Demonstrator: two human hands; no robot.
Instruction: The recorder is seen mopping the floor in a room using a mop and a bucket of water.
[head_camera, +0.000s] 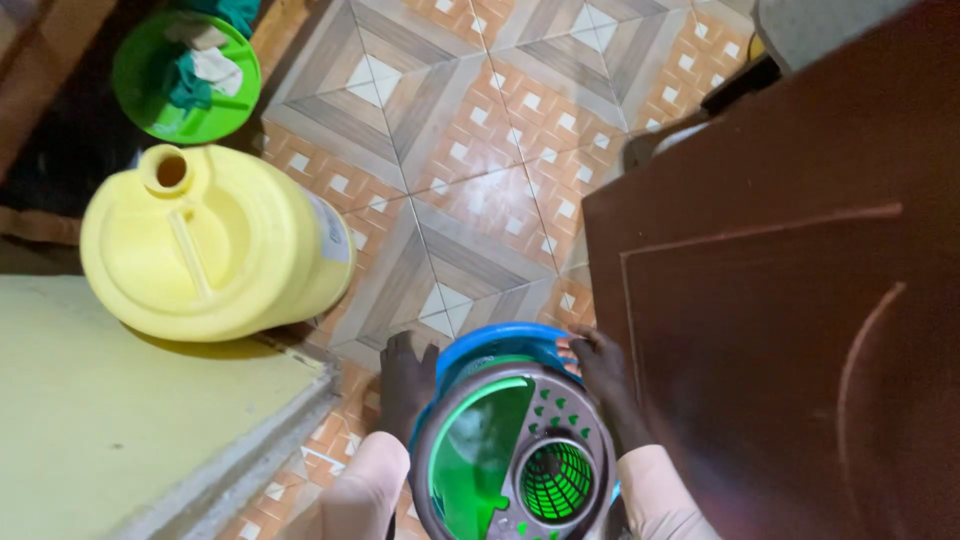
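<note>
A green mop bucket (470, 470) with a grey wringer lid and a round green strainer basket (556, 481) sits nested in a blue basin (497, 341) at the bottom centre. My left hand (407, 380) grips the blue basin's left side, fingers spread over the rim. My right hand (600, 365) holds the basin's right rim, next to the brown door. Both pale sleeves show at the bottom edge.
A large yellow jerrycan (215, 245) with an open neck stands on the patterned tile floor (470, 150) at left. A green basin (185, 75) with cloths sits at top left. A brown door (790, 300) fills the right; a pale yellow wall (110, 410) is at lower left.
</note>
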